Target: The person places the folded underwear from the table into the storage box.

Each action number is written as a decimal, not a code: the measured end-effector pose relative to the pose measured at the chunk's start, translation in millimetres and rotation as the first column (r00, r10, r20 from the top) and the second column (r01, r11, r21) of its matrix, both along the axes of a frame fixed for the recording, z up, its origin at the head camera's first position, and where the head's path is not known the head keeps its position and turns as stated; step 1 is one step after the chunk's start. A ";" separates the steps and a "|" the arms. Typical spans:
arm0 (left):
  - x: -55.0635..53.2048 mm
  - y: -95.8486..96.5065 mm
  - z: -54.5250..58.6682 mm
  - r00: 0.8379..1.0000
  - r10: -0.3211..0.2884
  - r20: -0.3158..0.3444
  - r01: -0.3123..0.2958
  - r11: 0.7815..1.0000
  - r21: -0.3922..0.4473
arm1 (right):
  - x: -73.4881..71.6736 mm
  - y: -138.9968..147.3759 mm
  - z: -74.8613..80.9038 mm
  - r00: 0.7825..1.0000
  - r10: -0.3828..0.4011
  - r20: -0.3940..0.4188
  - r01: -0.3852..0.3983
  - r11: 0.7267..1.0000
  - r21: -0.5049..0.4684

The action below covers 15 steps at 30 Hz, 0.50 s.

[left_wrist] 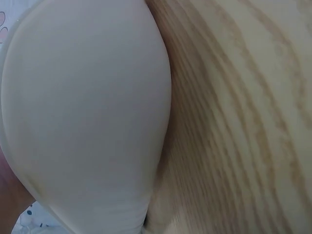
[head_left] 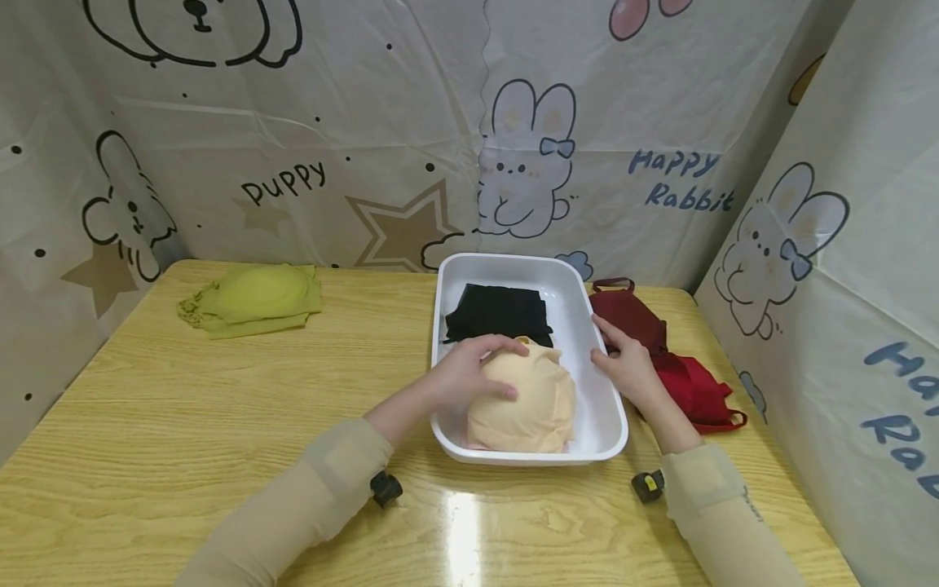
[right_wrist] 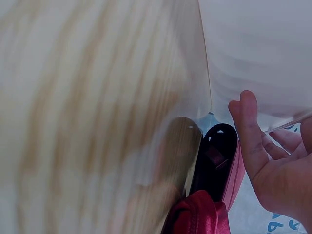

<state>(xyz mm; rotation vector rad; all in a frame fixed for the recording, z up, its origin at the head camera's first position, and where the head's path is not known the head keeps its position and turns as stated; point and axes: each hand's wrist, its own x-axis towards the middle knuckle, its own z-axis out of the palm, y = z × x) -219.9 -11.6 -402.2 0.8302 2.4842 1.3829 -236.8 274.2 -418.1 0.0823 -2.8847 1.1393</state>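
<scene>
Left hand [head_left: 469,375] lies spread atop the beige cloth [head_left: 531,412]; right hand [head_left: 634,371], fingers extended, touches the white tray [head_left: 513,458].

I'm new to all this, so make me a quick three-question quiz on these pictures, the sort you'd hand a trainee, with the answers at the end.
1. True or false: the yellow-green fabric lies on the table, outside the white tray.
2. What colour is the item that the person's left grip touches?
3. Fill in the blank: seen from the person's seat, the item toward the tray's far end is ____.

Key
1. True.
2. Peach: it touches the peach fabric.
3. Black: the black fabric lies there.
</scene>
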 end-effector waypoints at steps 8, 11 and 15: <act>-2.4 -0.2 0.5 0.996 -0.061 -0.071 0.051 0.990 -0.129 | -0.4 -0.4 -0.4 1.000 0.003 0.012 -0.003 1.000 -0.006; -1.7 -0.2 2.3 0.993 -0.083 -0.084 0.069 0.986 -0.155 | -0.4 -0.6 -0.1 1.000 0.001 0.016 -0.001 1.000 -0.001; -2.7 0.0 2.5 0.988 -0.116 -0.099 0.094 0.974 -0.206 | 0.4 -0.2 0.5 1.000 -0.001 0.011 0.001 1.000 0.005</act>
